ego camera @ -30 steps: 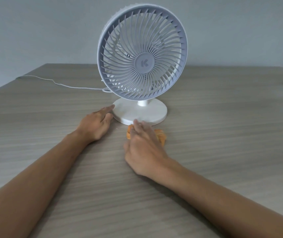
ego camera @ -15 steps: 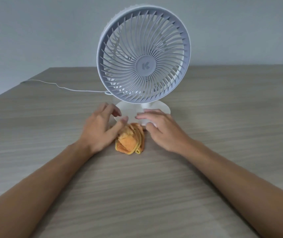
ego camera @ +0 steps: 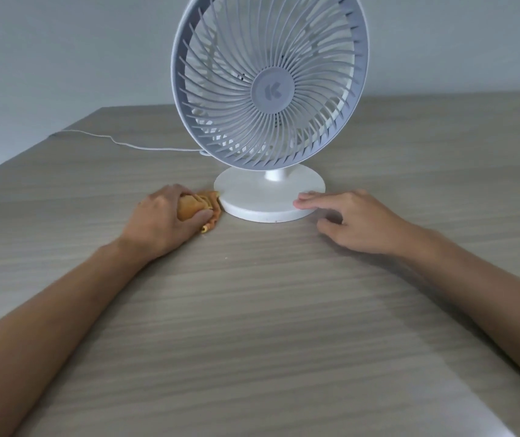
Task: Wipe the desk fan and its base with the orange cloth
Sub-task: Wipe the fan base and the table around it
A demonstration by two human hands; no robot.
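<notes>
A white desk fan [ego camera: 271, 93] with a round grille stands on a round white base [ego camera: 262, 200] on the wooden table. My left hand [ego camera: 161, 219] is closed around the bunched orange cloth [ego camera: 202, 206], which lies on the table and touches the base's left edge. My right hand [ego camera: 356, 219] rests on the table at the right of the base, fingers spread, with the fingertips touching the base's right rim. It holds nothing.
A white cable [ego camera: 126, 143] runs from behind the fan leftward to the table's far left edge. The wooden table [ego camera: 252, 326] stretches wide in front of the fan. A plain wall stands behind.
The cloth passed from under my right hand to my left hand, which carried it to the base's left side. My right hand moved to the base's right rim.
</notes>
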